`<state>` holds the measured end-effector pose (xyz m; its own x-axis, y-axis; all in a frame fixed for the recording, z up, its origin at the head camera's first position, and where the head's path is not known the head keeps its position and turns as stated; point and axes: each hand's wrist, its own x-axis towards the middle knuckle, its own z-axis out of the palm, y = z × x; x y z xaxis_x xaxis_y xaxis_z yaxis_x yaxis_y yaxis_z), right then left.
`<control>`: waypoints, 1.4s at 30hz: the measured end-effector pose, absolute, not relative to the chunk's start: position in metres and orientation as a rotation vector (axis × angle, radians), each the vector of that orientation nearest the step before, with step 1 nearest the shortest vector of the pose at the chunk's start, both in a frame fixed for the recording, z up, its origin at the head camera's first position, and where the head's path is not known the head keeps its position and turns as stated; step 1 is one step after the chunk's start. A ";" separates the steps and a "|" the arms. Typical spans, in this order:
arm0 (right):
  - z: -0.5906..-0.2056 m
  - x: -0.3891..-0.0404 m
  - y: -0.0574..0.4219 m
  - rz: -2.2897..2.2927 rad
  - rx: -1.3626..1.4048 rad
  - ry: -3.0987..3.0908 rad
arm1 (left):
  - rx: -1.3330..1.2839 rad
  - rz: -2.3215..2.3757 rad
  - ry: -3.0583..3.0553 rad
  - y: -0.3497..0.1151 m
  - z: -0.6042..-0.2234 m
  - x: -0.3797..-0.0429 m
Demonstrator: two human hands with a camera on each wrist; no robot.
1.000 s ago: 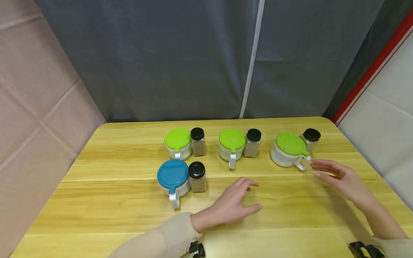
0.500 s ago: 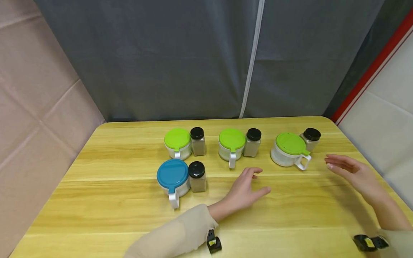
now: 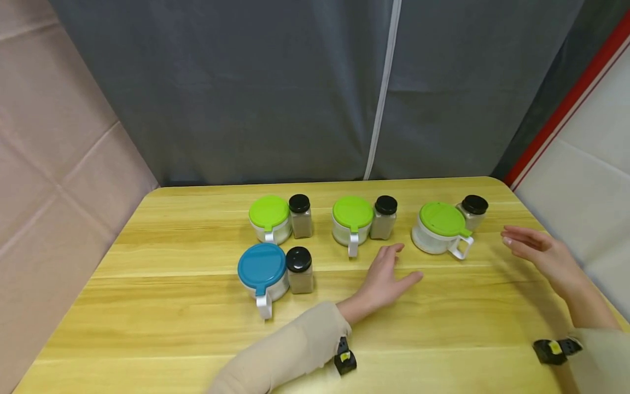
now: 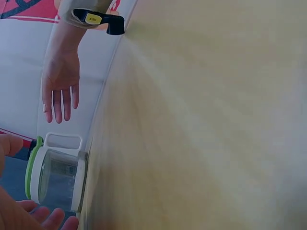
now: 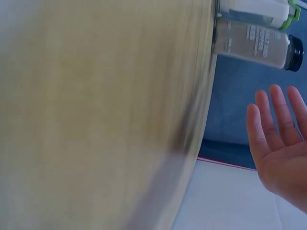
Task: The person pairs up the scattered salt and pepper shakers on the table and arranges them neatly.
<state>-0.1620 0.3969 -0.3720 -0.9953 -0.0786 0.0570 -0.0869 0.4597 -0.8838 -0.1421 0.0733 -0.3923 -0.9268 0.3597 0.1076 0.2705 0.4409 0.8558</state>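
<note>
My left hand (image 3: 376, 284) hovers with fingers spread, in front of the right-hand lidded jar (image 3: 438, 235) and left of its handle. That jar has a clear body, a white handle and a green lid. In the left wrist view the jar (image 4: 60, 177) appears beyond the left hand's fingers. My right hand (image 3: 546, 257) is held in the air to the right of the jar, fingers extended and holding nothing. Behind the jar stands a black-capped seasoning bottle (image 3: 474, 210), partly hidden. The right wrist view shows the bottle (image 5: 254, 43) apart from the right hand's fingertips (image 5: 276, 91).
Two more green-lidded jars (image 3: 351, 221) (image 3: 269, 219) stand along the back, each beside a black-capped bottle (image 3: 384, 221) (image 3: 301, 219). Nearer on the left are a blue-lidded jar (image 3: 263, 273) and another bottle (image 3: 300, 273). A grey curtain (image 3: 270, 98) hangs behind the wooden table (image 3: 147, 317).
My left hand has moved right and forward across the table. My right hand has drawn away from the right jar's handle, shifting right and slightly forward. Jars and bottles stay in place.
</note>
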 end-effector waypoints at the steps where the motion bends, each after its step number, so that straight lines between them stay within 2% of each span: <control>1: -0.375 -0.166 0.401 1.623 0.153 -2.677 | 0.558 1.507 2.599 0.076 -0.392 -0.144; 13: -0.397 -0.204 0.426 1.793 0.198 -2.636 | 0.437 1.448 2.695 0.107 -0.397 -0.168; 19: -0.378 -0.206 0.404 1.777 0.259 -2.658 | 0.466 1.481 2.723 0.120 -0.397 -0.177; 26: -0.361 -0.208 0.384 1.785 0.179 -2.651 | 0.439 1.495 2.734 0.126 -0.393 -0.184; 42: -0.364 -0.224 0.384 2.173 0.298 -2.492 | 0.358 1.482 2.736 0.138 -0.388 -0.204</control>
<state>-0.2241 0.3840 -0.3641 -0.9682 -0.2495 -0.0164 -0.0178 0.1342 -0.9908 -0.2042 0.1378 -0.3877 -0.9738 0.2043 0.0996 0.1950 0.5263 0.8276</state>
